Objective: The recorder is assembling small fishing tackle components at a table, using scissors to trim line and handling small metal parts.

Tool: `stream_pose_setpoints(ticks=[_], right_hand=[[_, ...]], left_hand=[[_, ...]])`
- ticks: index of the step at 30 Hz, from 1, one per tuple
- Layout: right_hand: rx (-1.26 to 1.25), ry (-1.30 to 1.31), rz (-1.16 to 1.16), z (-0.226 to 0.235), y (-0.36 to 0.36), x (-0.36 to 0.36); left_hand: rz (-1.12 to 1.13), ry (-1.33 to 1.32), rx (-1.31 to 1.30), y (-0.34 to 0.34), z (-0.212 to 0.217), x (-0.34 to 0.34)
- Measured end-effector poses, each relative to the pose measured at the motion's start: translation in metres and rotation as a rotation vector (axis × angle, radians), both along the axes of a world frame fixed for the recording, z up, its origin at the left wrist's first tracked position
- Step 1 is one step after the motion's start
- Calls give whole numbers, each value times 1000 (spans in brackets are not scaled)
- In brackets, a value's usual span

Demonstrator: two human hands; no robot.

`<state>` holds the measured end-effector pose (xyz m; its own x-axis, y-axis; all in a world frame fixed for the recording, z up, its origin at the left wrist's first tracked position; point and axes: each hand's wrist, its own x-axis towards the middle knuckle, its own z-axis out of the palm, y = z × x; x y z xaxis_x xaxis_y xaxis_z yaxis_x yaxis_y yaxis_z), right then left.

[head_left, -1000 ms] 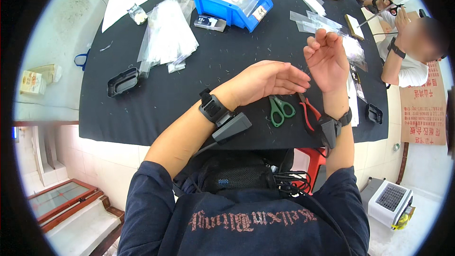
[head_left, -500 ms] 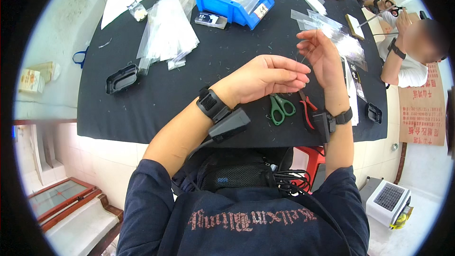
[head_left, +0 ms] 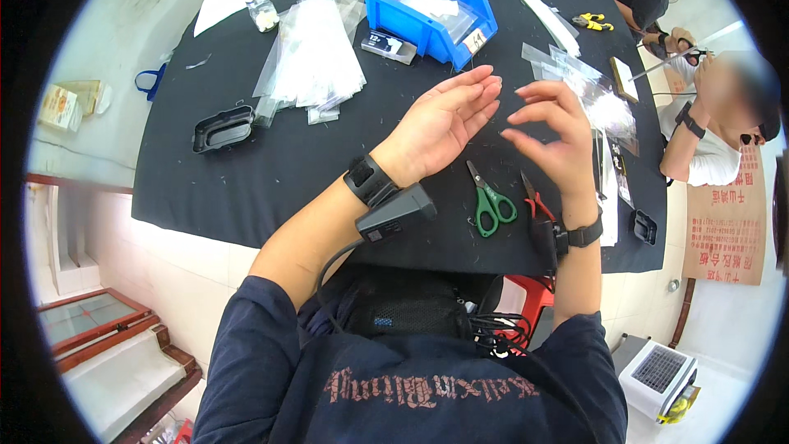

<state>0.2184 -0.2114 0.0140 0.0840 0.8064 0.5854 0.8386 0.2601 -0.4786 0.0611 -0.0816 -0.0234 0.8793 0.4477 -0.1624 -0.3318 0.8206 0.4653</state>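
Observation:
My left hand (head_left: 444, 127) is above the middle of the black-covered table, palm turned up. Its thumb and fingers come together at the tips; anything between them is too fine to make out. To the right, my right hand (head_left: 557, 136) hovers with fingers curved and thumb apart, nothing visible in it. A small gap separates the two hands. Below them lie green-handled scissors (head_left: 493, 212), blades pointing away from me, and red-handled pliers (head_left: 530, 196) beside my right wrist. Just beyond the left fingertips stands a blue bin (head_left: 385, 10) holding clear plastic bags.
Clear plastic sleeves (head_left: 316, 57) are piled left of the bin, near a black case (head_left: 223, 129). More sleeves (head_left: 604, 103) lie to the right, with yellow-handled pliers (head_left: 593, 22) behind. A co-worker (head_left: 723, 111) at the right edge holds scissors. A small box (head_left: 388, 46) sits against the bin.
My hands have drawn apart: the left moved left and turned palm up, the right came nearer me with its fingers curled. The thin strand seen between them earlier no longer shows clearly.

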Motion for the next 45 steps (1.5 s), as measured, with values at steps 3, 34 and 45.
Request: stream_pose_setpoints(ticks=[3, 34, 45], right_hand=[[-15, -23, 17, 1, 2, -4], [135, -253, -69, -1, 3, -7], [74, -64, -87, -3, 3, -6]], left_hand=[[8, -15, -13, -4, -1, 1], [95, -112, -115, -24, -10, 11], [35, -203, -270, -17, 1, 6]])
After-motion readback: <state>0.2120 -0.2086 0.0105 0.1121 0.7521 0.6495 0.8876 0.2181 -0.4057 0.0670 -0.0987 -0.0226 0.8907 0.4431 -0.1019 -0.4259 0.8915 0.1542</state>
